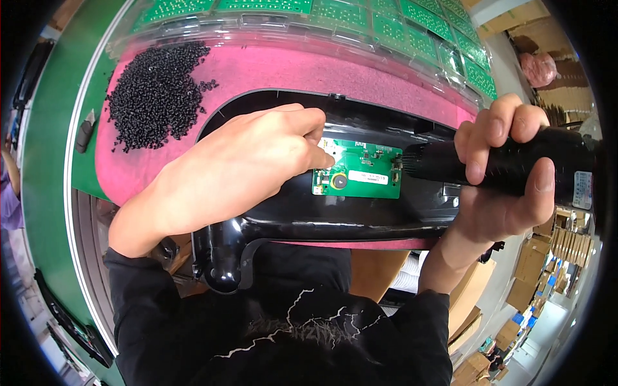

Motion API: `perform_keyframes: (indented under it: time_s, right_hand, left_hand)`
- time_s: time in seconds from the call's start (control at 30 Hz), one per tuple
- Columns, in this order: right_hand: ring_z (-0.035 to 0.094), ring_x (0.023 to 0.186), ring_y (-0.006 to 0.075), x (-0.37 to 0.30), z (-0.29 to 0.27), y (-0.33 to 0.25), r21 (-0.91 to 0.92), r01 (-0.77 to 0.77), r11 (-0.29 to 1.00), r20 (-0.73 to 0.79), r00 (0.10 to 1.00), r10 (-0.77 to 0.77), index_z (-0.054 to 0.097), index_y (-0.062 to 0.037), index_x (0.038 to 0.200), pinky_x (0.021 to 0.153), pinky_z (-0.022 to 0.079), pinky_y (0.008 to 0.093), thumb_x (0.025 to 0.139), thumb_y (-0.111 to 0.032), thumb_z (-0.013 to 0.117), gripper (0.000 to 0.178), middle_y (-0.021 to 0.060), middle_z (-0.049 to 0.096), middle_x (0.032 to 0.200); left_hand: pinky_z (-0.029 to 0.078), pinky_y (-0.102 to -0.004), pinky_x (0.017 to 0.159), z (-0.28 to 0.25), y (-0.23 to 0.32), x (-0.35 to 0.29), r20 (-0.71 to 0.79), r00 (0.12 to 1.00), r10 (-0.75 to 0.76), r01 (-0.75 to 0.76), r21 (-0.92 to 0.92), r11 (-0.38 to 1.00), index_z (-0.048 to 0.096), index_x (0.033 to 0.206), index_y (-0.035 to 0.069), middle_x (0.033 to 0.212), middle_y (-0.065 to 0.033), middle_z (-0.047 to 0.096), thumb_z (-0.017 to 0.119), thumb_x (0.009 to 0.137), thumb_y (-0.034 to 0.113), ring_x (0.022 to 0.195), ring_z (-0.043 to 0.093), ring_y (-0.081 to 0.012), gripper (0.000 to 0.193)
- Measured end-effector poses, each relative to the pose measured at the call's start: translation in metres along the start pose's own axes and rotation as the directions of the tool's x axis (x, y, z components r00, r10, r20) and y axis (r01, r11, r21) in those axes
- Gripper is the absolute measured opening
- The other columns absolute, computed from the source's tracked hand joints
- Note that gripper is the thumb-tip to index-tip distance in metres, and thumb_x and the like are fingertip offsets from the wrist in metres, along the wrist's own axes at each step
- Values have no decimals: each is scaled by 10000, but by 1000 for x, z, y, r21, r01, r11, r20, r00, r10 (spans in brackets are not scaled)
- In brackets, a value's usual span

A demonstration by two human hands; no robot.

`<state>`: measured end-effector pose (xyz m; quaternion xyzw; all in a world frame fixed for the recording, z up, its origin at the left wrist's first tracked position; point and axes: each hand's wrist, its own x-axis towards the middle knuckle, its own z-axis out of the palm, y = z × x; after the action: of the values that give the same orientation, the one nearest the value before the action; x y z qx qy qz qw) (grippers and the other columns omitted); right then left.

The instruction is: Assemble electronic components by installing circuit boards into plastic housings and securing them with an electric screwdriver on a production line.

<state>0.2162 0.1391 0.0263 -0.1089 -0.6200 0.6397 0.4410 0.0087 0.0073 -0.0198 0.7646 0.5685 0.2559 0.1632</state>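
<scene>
A glossy black plastic shell [302, 222] lies in front of me, with a green circuit board [383, 189] inside it. The board carries a white sticker and a round black part. My left hand [270, 145] reaches over the shell with curled fingers, its index fingertip at the board's upper left corner. Whatever those fingers may pinch is hidden. At the right, my right hand [508, 167] grips a thick black cylinder [560, 154] with a small white label. Thin dark strands run between the cylinder's inner end and the connector at the board's right edge.
A pink mat [277, 67] covers the green worktop beneath the shell. Upper left on it sits a heap of small black pieces [158, 96]. Clear plastic trays [380, 48] of green boards stand along the far side. Cardboard boxes [531, 264] are stacked at the right.
</scene>
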Motion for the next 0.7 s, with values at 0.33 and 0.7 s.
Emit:
perform_keyframes:
  time_s: [0.33,0.7]
  right_hand:
    - [400,523,100,3,10,2,4,4,1000,34,999,-5,505,-34,1001,555,332,261,832,-406,593,418,13,459,690]
    - [493,516,64,-6,53,-31,411,304,860,31,938,-346,476,-77,938,631,439,223,733,-259,731,374,-26,512,689]
  left_hand:
    - [503,-368,679,-5,-1,-5,-32,999,29,-28,42,999,716,1014,47,833,-98,560,609,635,-116,811,603,-269,426]
    - [589,-274,723,-15,2,8,-185,982,29,-118,-490,864,650,980,-8,891,-86,708,697,729,-73,808,717,-189,264]
